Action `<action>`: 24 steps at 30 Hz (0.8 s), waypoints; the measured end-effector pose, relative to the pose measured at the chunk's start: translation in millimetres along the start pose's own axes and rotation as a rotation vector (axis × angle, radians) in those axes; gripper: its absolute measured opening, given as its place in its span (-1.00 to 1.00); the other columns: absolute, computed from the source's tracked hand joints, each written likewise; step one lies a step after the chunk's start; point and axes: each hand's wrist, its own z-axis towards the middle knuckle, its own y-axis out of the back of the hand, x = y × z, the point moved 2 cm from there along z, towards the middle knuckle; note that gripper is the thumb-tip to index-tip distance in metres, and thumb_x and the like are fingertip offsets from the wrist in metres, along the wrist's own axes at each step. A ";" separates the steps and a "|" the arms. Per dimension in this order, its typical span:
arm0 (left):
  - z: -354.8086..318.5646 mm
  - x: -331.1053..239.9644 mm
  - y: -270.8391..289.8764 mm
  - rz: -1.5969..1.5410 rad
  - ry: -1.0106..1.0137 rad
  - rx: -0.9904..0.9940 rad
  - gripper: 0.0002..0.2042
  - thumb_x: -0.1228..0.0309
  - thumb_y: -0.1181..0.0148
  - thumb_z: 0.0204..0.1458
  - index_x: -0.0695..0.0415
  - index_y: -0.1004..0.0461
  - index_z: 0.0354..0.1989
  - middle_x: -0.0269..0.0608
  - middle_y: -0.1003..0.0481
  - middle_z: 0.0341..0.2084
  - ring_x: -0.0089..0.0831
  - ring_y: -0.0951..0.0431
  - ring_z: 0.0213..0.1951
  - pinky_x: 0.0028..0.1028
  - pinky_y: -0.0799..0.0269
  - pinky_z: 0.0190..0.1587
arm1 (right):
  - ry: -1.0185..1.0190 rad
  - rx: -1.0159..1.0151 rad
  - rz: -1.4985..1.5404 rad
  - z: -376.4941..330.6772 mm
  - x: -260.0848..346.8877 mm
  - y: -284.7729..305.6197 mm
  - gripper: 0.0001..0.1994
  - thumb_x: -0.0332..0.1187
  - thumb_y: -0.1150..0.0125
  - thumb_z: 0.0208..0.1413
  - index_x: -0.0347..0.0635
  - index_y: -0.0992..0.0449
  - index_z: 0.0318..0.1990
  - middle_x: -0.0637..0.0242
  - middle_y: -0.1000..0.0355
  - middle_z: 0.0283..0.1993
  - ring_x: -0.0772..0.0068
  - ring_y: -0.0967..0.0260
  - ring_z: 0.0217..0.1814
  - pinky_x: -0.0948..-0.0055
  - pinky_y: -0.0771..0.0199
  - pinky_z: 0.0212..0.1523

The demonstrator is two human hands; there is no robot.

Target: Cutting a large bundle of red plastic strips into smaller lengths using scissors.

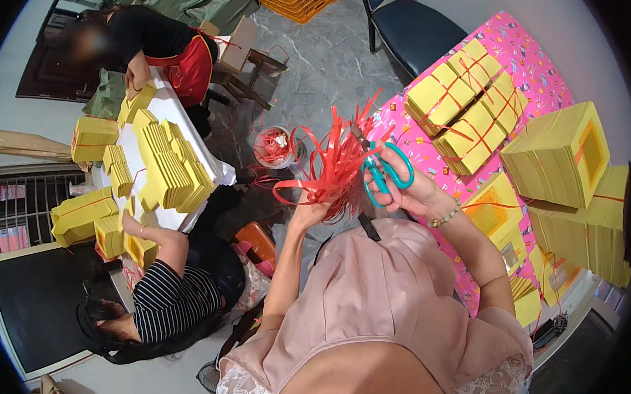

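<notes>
My left hand is closed around a thick bunch of red plastic strips, whose loose ends fan out upward and to the sides. In my right hand is a pair of scissors with teal handles, my fingers in the loops. The dark blades point up and left, against the right side of the strips. Whether the blades are parted is hard to make out. To the right, a table with a pink patterned cloth bears yellow paper stacks tied with red strips.
A bucket with red scraps stands on the floor beyond my left hand. At left, two people work at a white-covered table with yellow paper stacks. A dark chair, a wooden stool and orange crates stand farther off.
</notes>
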 end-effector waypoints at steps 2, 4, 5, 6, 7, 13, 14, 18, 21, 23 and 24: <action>-0.3 2.0 0.7 0.014 -0.006 0.003 -0.78 0.54 -0.15 -0.03 0.24 -0.46 -0.16 -0.21 -0.54 -0.32 -0.45 -0.52 -0.28 -0.41 -0.43 -0.21 | -0.017 -0.011 -0.012 1.3 -2.8 2.9 -0.44 0.32 0.06 -0.02 -0.05 -0.40 -0.38 0.52 -0.23 -0.54 0.69 -0.11 -0.68 0.66 0.00 -0.74; -1.2 5.6 1.6 -0.028 0.029 -0.003 -0.78 0.54 -0.15 -0.03 0.24 -0.45 -0.17 -0.21 -0.55 -0.32 -0.46 -0.52 -0.28 -0.42 -0.43 -0.21 | -0.018 -0.011 -0.005 0.7 -3.9 1.7 -0.45 0.31 0.05 -0.02 -0.06 -0.39 -0.40 0.53 -0.21 -0.55 0.70 -0.10 -0.69 0.68 0.02 -0.75; -2.2 6.4 1.5 -0.028 0.031 -0.003 -0.78 0.54 -0.15 -0.03 0.24 -0.45 -0.17 -0.21 -0.55 -0.32 -0.46 -0.52 -0.28 -0.42 -0.43 -0.21 | -0.018 -0.011 0.001 0.3 -4.3 0.9 -0.45 0.30 0.03 -0.02 -0.07 -0.39 -0.41 0.54 -0.20 -0.56 0.72 -0.08 -0.70 0.69 0.04 -0.76; -2.0 2.4 1.5 -0.042 0.022 -0.026 -0.80 0.54 -0.17 -0.05 0.25 -0.48 -0.21 -0.18 -0.55 -0.36 -0.43 -0.52 -0.32 -0.41 -0.43 -0.24 | -0.019 -0.012 0.004 -0.4 -4.1 0.5 -0.45 0.30 0.03 -0.02 -0.07 -0.39 -0.41 0.54 -0.20 -0.56 0.72 -0.08 -0.70 0.69 0.04 -0.76; -1.7 -1.1 1.4 -0.057 0.013 -0.050 -0.82 0.53 -0.19 -0.06 0.26 -0.50 -0.24 -0.15 -0.56 -0.40 -0.41 -0.53 -0.35 -0.39 -0.42 -0.27 | -0.017 -0.012 -0.001 -1.2 -3.1 -0.2 -0.45 0.30 0.03 -0.02 -0.08 -0.38 -0.42 0.54 -0.19 -0.56 0.74 -0.07 -0.70 0.70 0.06 -0.77; -5.4 3.5 1.0 -0.018 0.038 -0.016 -0.77 0.54 -0.18 -0.05 0.25 -0.44 -0.17 -0.25 -0.52 -0.33 -0.44 -0.49 -0.27 -0.43 -0.40 -0.19 | 0.018 -0.058 -0.009 -2.6 -0.5 -5.1 -0.45 0.29 0.02 -0.03 -0.09 -0.35 -0.42 0.54 -0.17 -0.56 0.78 -0.06 -0.71 0.77 0.12 -0.81; -6.5 7.1 0.2 -0.018 0.040 -0.015 -0.77 0.54 -0.18 -0.05 0.25 -0.44 -0.17 -0.25 -0.52 -0.33 -0.44 -0.49 -0.27 -0.43 -0.40 -0.19 | 0.041 -0.074 0.007 -1.7 0.0 -4.3 -0.45 0.29 0.02 -0.02 -0.09 -0.35 -0.41 0.54 -0.17 -0.56 0.79 -0.05 -0.71 0.79 0.11 -0.81; -7.6 12.7 2.8 -0.141 0.041 -0.017 -0.78 0.50 -0.13 0.00 0.24 -0.43 -0.16 -0.36 -0.44 -0.49 -0.60 -0.36 -0.51 -0.58 -0.25 -0.45 | -0.009 -0.085 0.102 -6.3 6.5 -2.5 -0.52 0.19 0.05 0.08 -0.10 -0.36 -0.40 0.53 -0.26 -0.56 0.80 -0.03 -0.76 0.80 0.14 -0.84; -8.8 15.1 5.2 -0.323 0.164 0.040 -0.76 0.46 -0.14 -0.01 0.23 -0.44 -0.15 -0.39 -0.43 -0.53 -0.59 -0.36 -0.52 -0.56 -0.26 -0.46 | 0.036 -0.055 0.090 -8.3 7.7 0.0 -0.50 0.21 0.10 0.09 -0.09 -0.38 -0.39 0.53 -0.27 -0.57 0.79 -0.05 -0.75 0.79 0.12 -0.83; -9.1 12.4 8.7 -0.526 0.294 0.143 -0.80 0.41 -0.14 0.00 0.19 -0.42 -0.20 -0.47 -0.28 -0.65 -0.64 -0.26 -0.61 -0.59 -0.13 -0.57 | 0.037 -0.037 0.128 -8.9 5.4 1.8 -0.50 0.21 0.12 0.10 -0.09 -0.38 -0.39 0.52 -0.27 -0.57 0.77 -0.05 -0.76 0.77 0.11 -0.83; -9.6 12.8 8.5 -0.525 0.297 0.136 -0.80 0.41 -0.14 0.00 0.19 -0.42 -0.20 -0.47 -0.28 -0.65 -0.64 -0.26 -0.61 -0.59 -0.13 -0.57 | 0.040 -0.019 0.161 -9.0 4.4 2.8 -0.49 0.21 0.13 0.10 -0.10 -0.39 -0.38 0.51 -0.27 -0.57 0.75 -0.06 -0.76 0.76 0.09 -0.83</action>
